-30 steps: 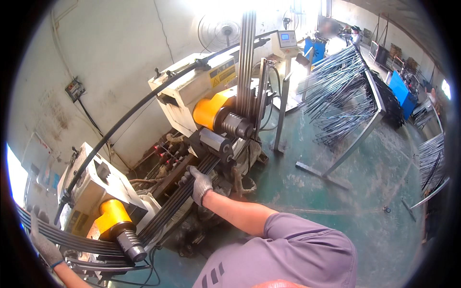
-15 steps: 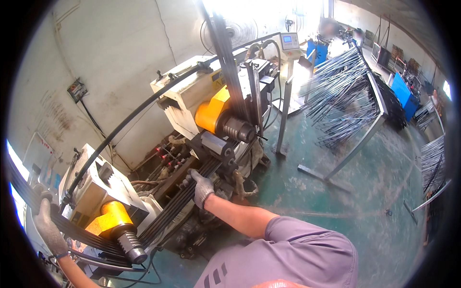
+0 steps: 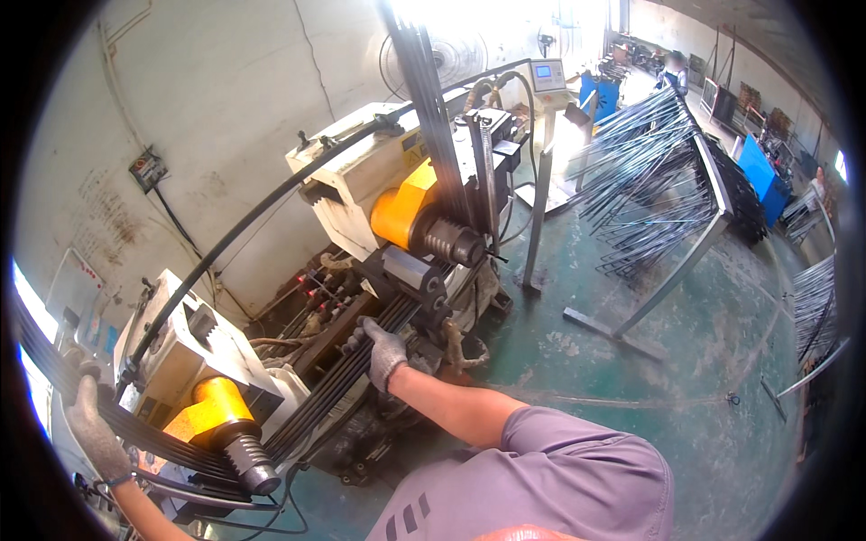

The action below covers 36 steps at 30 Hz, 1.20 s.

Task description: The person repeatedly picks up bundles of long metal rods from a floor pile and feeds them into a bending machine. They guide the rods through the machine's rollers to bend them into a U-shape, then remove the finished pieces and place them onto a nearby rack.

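Note:
A bundle of dark metal rods [image 3: 316, 403] runs across a bending machine [image 3: 347, 171], bent at two ribbed rollers. Its one end rises steeply past the far roller [image 3: 454, 242]; the other sweeps up and left from the near roller [image 3: 252, 464]. My right hand [image 3: 386, 352], in a grey glove, is closed around the middle stretch between the yellow bending heads. At the far left my left hand [image 3: 88, 424], also gloved, wraps its fingers about the raised left end. Part of its grip is hidden behind the rods.
A control box [image 3: 547, 76] with a small screen stands behind the machine. To the right, a metal rack [image 3: 669, 279] carries many thin rods, some sticking out toward me. Hoses and a cable [image 3: 293, 505] hang about the machine. A person [image 3: 675, 68] stands far back.
The view has shifted a little, so the machine and rack sit slightly to the right. Both hands keep their places on the rods, and the bundle looks unmoved.

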### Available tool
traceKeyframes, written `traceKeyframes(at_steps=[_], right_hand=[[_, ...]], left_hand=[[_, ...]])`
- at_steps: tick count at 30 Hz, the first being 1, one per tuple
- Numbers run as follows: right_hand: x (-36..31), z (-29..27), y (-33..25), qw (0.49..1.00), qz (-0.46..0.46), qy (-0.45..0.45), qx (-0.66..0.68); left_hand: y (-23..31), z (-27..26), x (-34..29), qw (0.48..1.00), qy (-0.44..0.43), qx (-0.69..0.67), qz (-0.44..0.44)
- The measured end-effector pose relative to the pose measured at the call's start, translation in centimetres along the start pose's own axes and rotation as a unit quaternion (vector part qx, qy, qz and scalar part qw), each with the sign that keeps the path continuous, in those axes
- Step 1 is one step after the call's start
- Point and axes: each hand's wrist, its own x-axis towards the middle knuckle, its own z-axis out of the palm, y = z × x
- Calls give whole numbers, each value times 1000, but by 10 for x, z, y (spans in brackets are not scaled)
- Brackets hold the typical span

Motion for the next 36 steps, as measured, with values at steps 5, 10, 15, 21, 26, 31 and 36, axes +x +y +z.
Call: traceKeyframes(at_steps=[5,10,15,21,26,31,36], right_hand=[[0,0,1,1000,2,9,-7],[4,-2,1,1000,5,7,-1],[7,-4,3,1000,-2,6,-6],[3,-4,2,1000,3,6,-15],[14,-18,6,999,4,29,-27],[14,-35,9,999,-12,12,-36],[23,-45,9,999,-1,18,-30]], left_hand=[[13,9,-5,998,19,-59,-26],[44,17,-10,991,30,-105,-76],[40,11,3,991,32,-103,-73],[12,-10,15,995,-4,-85,-53],[14,-18,1,993,5,-97,-60],[12,-34,-23,990,-43,-27,-129],[-20,-53,-24,982,-115,-96,-117]])
